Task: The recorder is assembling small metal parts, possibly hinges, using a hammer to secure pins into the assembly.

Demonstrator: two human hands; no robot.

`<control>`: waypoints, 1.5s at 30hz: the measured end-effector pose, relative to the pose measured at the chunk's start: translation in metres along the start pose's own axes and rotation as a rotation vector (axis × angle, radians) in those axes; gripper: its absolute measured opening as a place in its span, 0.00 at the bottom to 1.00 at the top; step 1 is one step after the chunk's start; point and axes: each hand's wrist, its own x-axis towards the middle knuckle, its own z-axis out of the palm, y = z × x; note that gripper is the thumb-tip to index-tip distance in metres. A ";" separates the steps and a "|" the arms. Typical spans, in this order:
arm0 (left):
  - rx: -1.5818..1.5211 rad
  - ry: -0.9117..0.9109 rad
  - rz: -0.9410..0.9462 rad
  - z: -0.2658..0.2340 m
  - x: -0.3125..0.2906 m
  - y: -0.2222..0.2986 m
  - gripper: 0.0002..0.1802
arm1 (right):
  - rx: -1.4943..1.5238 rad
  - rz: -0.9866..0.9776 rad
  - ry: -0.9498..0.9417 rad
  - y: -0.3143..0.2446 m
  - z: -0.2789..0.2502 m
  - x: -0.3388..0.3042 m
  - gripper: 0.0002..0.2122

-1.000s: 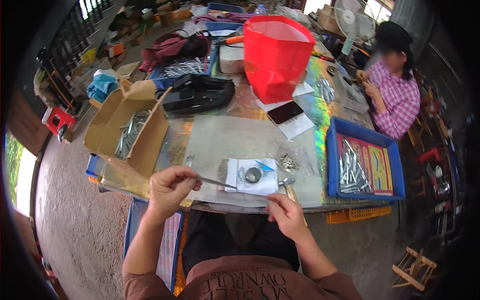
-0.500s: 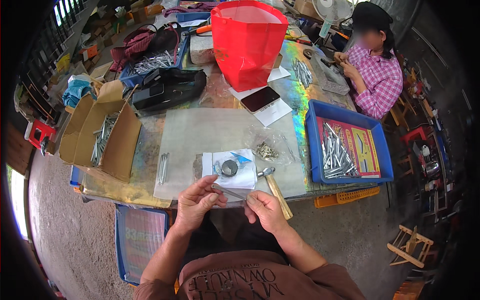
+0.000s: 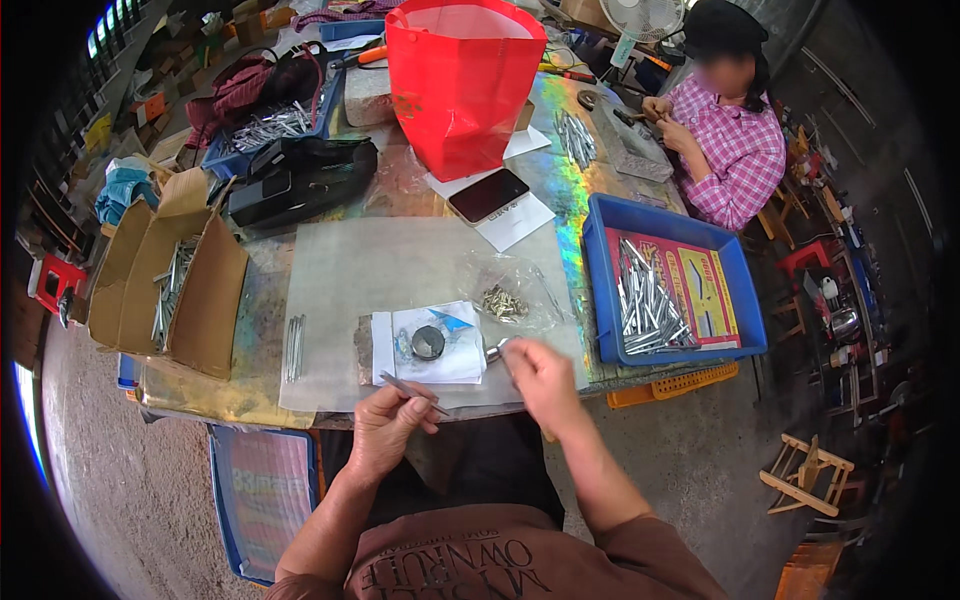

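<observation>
Left hand point(image 3: 388, 425): fingertips pinched on a thin metal strip point(image 3: 396, 383), held aslant above the worktable's near edge, one end poking out each side of the fingers. A light hold, probably so both ends stay free.

Right hand point(image 3: 542, 385): over a hammer point(image 3: 493, 353), fingers curled by its metal head. The hand hides most of the handle; cannot tell whether the grip has closed on it.

Just beyond: a dark round metal piece point(image 3: 428, 342) on white paper point(image 3: 460, 370), placed centrally, seemingly for both hands to reach. A clear plastic bag of small brass-coloured parts point(image 3: 503, 304) lies just past it.

Left, thin rods point(image 3: 294, 350) lie side by side, likely for easy picking; beyond them a cardboard box point(image 3: 212, 310) of metal strips. Right, a blue tray point(image 3: 747, 342) of silvery parts, walls presumably keeping them together.
</observation>
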 end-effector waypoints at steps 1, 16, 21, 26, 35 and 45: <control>-0.018 0.021 -0.008 0.000 0.001 0.002 0.09 | -0.085 -0.068 0.082 0.007 -0.007 0.015 0.05; -0.046 0.043 -0.097 -0.007 -0.005 -0.003 0.09 | -0.859 0.003 -0.294 0.053 -0.009 0.069 0.06; -0.076 0.036 -0.124 -0.005 -0.005 -0.004 0.08 | -0.969 -0.009 -0.415 0.042 -0.010 0.073 0.07; -0.073 0.051 -0.140 -0.004 -0.007 -0.001 0.08 | -0.799 -0.026 -0.315 0.045 -0.018 0.070 0.05; -0.082 0.022 -0.178 -0.004 -0.008 -0.001 0.06 | -0.217 0.037 -0.113 0.047 -0.018 0.059 0.03; -0.085 0.013 -0.203 -0.004 -0.009 -0.002 0.06 | 0.499 0.276 -0.049 0.057 -0.014 0.062 0.02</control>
